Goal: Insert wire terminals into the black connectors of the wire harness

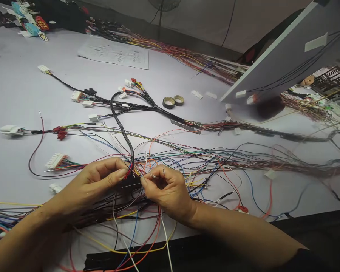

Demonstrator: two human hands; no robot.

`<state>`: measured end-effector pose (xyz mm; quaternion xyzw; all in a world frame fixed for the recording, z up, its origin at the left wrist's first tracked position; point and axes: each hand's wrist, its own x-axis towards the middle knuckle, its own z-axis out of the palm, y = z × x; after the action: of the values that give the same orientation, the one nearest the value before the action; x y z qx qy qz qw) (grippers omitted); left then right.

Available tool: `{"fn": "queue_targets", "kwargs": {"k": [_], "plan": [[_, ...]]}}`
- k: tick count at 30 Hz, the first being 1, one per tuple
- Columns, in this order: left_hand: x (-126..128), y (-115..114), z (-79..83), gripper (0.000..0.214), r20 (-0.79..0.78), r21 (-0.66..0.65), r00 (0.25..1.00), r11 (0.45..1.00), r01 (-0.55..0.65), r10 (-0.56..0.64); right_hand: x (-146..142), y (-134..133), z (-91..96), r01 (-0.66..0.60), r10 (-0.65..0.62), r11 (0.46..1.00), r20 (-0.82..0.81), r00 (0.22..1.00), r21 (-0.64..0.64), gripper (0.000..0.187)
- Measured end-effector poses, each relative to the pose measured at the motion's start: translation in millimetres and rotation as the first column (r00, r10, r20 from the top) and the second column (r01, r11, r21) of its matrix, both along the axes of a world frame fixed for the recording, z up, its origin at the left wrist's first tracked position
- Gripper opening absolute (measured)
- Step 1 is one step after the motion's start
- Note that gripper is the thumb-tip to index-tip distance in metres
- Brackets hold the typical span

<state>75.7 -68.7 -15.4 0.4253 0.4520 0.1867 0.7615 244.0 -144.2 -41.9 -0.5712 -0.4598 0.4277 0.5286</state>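
Near the table's front, my left hand (pixel 100 181) is closed on a black connector (pixel 129 184), thumb on top and fingers curled. Thin colored wires and a black-wrapped cable (pixel 121 130) meet at its upper side. My right hand (pixel 168 192) is at the connector's right end, thumb and forefinger pinched together on a thin wire. Metal wire ends (pixel 163 170) show by the right fingers. How far any wire sits inside the connector is hidden by the fingers. Loose white, red, yellow and blue wires hang below both hands.
Wrapped harness branches with white connectors (pixel 55 161) lie left and behind. Two tape rolls (pixel 168 102), a flat metal blade (pixel 186 127) and a printed sheet (pixel 115 53) rest farther back. A slanted panel (pixel 274 53) stands at right. Long wire bundles (pixel 257 162) run rightward.
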Motion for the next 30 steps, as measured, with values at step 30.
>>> {"fn": "queue_targets", "kwargs": {"k": [30], "plan": [[-12.3,10.2,10.0,0.016,-0.046,0.035,0.989,0.99,0.139,-0.138,4.9,-0.6,6.8,0.088,-0.113,0.981,0.136,0.984,0.173,0.007]]}}
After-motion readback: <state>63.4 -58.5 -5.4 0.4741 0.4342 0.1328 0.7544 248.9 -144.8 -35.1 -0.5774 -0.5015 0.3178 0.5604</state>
